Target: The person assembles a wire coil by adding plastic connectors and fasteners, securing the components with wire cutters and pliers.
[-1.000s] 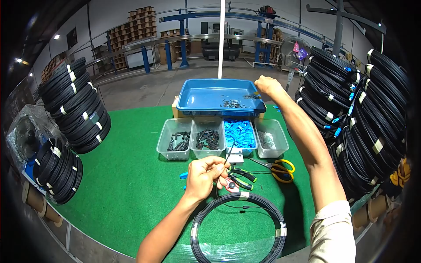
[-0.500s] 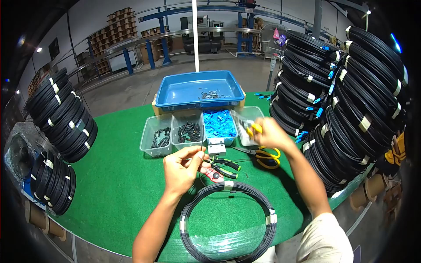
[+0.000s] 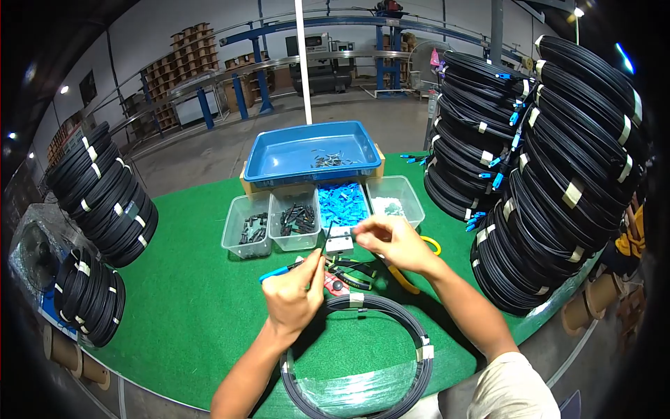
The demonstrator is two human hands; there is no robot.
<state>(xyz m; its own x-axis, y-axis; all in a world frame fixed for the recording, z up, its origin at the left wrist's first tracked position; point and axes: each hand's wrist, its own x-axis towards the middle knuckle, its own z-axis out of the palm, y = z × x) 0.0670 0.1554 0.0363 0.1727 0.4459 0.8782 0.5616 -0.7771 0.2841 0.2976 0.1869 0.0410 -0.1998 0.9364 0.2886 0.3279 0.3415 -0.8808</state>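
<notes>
My left hand (image 3: 296, 292) is closed in a pinch around the thin end of a black cable (image 3: 328, 236), which points up. A slim blue piece (image 3: 274, 273) sticks out from the left side of this hand. To the right, my right hand (image 3: 396, 244) is closed, thumb against fingertips, close to the cable end; a small dark thing shows at its fingertips, too small to name. Under the hands lie green-and-black pliers (image 3: 357, 283) and yellow handles (image 3: 403, 281), partly hidden by my right hand. A taped coil of black cable (image 3: 413, 318) rests nearest me.
Clear bins hold black parts (image 3: 298, 218), blue connectors (image 3: 342, 202) and small white pieces (image 3: 388, 206). Behind is a blue tray (image 3: 279, 157) with scraps. Tall stacks of cable coils (image 3: 572, 188) stand right, with more coils (image 3: 105, 192) left, on a green-covered table (image 3: 181, 293).
My right hand has come down and left toward the cable end, without the yellow item it held before. A blue piece now shows beside my left hand, which has turned.
</notes>
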